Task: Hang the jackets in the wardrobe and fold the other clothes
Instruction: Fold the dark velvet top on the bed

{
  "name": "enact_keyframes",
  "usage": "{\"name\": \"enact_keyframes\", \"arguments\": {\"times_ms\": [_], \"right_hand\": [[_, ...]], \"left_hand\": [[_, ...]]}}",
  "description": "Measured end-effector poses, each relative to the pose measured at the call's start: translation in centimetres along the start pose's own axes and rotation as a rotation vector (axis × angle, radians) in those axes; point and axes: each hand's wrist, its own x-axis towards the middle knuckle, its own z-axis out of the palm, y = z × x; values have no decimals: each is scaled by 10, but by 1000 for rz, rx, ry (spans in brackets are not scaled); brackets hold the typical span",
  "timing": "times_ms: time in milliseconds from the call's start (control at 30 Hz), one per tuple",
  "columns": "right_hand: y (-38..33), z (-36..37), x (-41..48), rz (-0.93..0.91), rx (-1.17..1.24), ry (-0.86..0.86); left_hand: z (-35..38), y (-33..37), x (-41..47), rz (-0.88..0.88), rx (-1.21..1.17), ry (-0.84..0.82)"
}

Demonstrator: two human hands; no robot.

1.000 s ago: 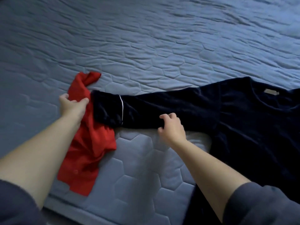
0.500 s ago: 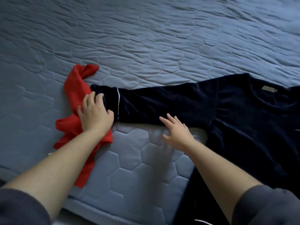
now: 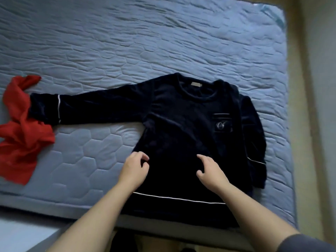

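Blue quilted mattress (image 3: 163, 42) filled the view, and a navy sweater (image 3: 181, 133) lay flat on its near half, front up. The sweater's long axis ran from 12 to 6 o'clock, with the collar (image 3: 196, 90) at 12 and the white-piped hem (image 3: 172, 206) at 6, reaching the bed's near edge. One sleeve (image 3: 100, 108) stretched straight out toward 9 o'clock, its cuff touching a crumpled red garment (image 3: 21, 135). The other sleeve (image 3: 254, 142) was folded down along the 3 o'clock side, cuff toward 5.

The left hand (image 3: 133, 171) sat at the sweater's 9 o'clock side edge, its grip curled with the thumb near the fingertips (whether cloth was caught between them could not be told). The right hand (image 3: 212, 174) rested on the sweater's body at 3 o'clock of the left. Its grip was loose, forefinger and thumb apart, holding nothing.

A pale floor strip (image 3: 298, 124) ran along the mattress at 3 o'clock.
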Motion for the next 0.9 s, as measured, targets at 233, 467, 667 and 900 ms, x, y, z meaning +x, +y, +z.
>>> {"name": "enact_keyframes", "arguments": {"times_ms": [233,467,667,900], "right_hand": [[159,-45,-41,339,68,37],[244,-22,13,589,705,221],[307,9,66,770,1172,307],[388,-38,63,518,1222,344]], "left_hand": [[107,81,-53,-65,-45,-259],[206,127,-51,30,139,-421],[327,125,-79,375,563,-459],[397,153,-106,486,1025,-386]]}}
